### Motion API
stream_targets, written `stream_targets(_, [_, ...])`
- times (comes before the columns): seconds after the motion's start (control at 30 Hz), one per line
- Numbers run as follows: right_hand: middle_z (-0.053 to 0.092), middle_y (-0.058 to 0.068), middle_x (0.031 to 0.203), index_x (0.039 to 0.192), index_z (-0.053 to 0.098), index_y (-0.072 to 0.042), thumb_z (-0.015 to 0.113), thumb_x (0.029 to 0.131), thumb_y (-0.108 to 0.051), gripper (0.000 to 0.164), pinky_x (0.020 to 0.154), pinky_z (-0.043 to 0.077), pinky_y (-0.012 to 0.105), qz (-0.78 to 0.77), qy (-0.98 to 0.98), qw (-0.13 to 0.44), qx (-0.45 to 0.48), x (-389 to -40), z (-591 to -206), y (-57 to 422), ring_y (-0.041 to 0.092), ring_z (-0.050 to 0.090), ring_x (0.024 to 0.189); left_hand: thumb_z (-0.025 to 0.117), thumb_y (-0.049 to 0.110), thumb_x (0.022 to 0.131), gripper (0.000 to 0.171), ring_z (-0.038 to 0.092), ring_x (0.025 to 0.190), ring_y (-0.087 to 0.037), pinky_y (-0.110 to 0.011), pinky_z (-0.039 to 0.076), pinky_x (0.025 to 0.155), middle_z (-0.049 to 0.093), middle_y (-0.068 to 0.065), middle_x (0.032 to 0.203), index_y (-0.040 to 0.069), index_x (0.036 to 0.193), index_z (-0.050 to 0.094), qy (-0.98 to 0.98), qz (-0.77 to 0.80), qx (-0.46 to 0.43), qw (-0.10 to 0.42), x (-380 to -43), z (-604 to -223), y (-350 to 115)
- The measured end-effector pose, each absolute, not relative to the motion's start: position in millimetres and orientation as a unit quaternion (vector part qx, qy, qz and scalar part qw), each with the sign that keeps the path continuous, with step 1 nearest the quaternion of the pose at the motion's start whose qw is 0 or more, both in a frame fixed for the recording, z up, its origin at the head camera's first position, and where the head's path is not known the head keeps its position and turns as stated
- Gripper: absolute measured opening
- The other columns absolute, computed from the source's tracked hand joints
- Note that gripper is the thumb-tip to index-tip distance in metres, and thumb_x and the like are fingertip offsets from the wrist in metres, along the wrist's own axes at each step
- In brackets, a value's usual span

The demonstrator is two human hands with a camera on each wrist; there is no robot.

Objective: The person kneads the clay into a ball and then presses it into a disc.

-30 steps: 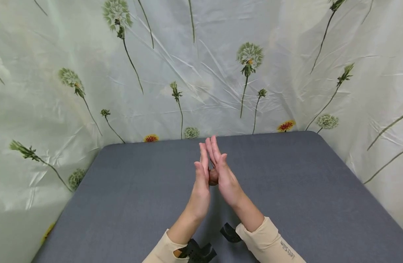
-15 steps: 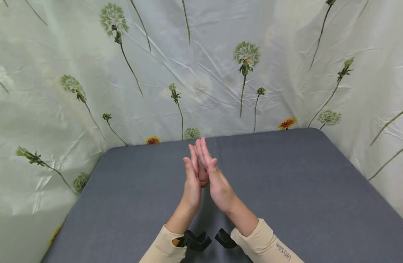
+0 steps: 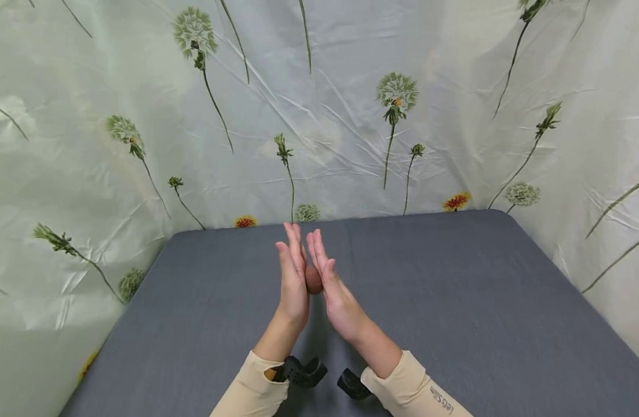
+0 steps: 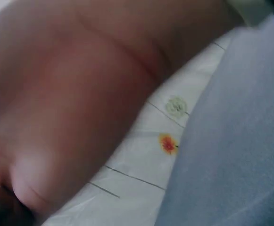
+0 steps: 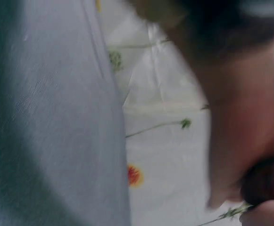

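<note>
A small brown ball, smooth and clay-like, sits between my two palms above the table. My left hand stands upright with straight fingers, its palm against the ball's left side. From the other side my right hand leans in, fingers also straight, pressing the ball near the base of its fingers. The left fingertips reach slightly farther forward than the right ones. In the right wrist view the ball looks dark beside the hand. The left wrist view is mostly filled by blurred skin, with a dark patch at its lower left corner.
A grey cloth-covered table spreads beneath the hands. Behind it and at its sides hangs a pale curtain printed with dandelions and flowers. Black curved straps stick out from both cream sleeves.
Both hands have shifted left in the head view. The left hand has slid forward against the right, so its fingertips now lead. The ball has turned between the palms, its creased side no longer showing.
</note>
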State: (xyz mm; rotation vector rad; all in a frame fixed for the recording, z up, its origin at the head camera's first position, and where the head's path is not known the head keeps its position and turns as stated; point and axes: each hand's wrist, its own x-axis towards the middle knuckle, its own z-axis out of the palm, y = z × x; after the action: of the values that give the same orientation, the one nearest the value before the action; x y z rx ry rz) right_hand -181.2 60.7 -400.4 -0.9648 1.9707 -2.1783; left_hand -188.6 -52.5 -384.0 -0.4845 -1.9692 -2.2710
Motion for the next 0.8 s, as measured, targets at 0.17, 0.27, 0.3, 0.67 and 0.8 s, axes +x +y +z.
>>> stream_targets(0.17, [0.005,0.004,0.183,0.174,-0.007,-0.020,0.003,0.113,-0.060,0.073,0.134,-0.004,0.059,-0.710,0.636,-0.028,-0.301,-177.7,-395.9,73.0,0.021,-0.001,0.170,-0.001,0.084,0.100,0.094,-0.017,0.168,-0.020,-0.062,-0.010,0.133,-0.011,0.005,0.182,0.025,0.171,-0.017,-0.649,-0.740,-0.176,-0.001,-183.9,-393.5,-41.2])
stream_targets(0.27, [0.007,0.004,0.183,0.174,-0.006,-0.022,0.004,0.112,-0.063,0.075,0.133,-0.005,0.064,-0.712,0.640,-0.050,-0.285,-178.9,-398.1,84.5,0.025,0.001,0.170,-0.003,0.080,0.103,0.088,-0.019,0.168,-0.023,-0.066,-0.010,0.131,-0.012,0.005,0.182,0.026,0.171,-0.017,-0.654,-0.732,-0.187,-0.031,-175.0,-400.6,-30.6])
stream_targets(0.3, [0.007,0.003,0.183,0.174,-0.006,-0.023,0.004,0.112,-0.063,0.075,0.132,-0.006,0.065,-0.714,0.640,-0.051,-0.280,-179.5,-399.1,87.7,0.026,0.001,0.170,-0.004,0.078,0.103,0.086,-0.021,0.167,-0.023,-0.067,-0.010,0.131,-0.014,0.006,0.181,0.027,0.171,-0.017,-0.658,-0.727,-0.192,-0.040,-171.3,-402.1,-27.5])
stream_targets(0.67, [0.004,0.004,0.183,0.174,-0.007,-0.017,0.003,0.113,-0.061,0.075,0.135,0.003,0.060,-0.700,0.656,-0.013,-0.282,-180.0,-401.3,70.5,0.023,0.002,0.170,0.000,0.080,0.103,0.087,-0.018,0.167,-0.016,-0.062,-0.011,0.132,-0.013,0.011,0.181,0.027,0.172,-0.016,-0.642,-0.731,-0.225,0.047,-176.0,-384.4,-41.5])
stream_targets(0.8, [0.006,0.003,0.183,0.174,-0.003,-0.018,0.005,0.114,-0.060,0.073,0.134,0.001,0.060,-0.690,0.661,-0.045,-0.289,-172.3,-393.5,68.2,0.021,0.004,0.170,-0.001,0.081,0.102,0.089,-0.014,0.168,-0.017,-0.059,-0.005,0.135,-0.009,0.009,0.182,0.026,0.172,-0.014,-0.647,-0.738,-0.189,0.024,-180.5,-385.5,-41.8])
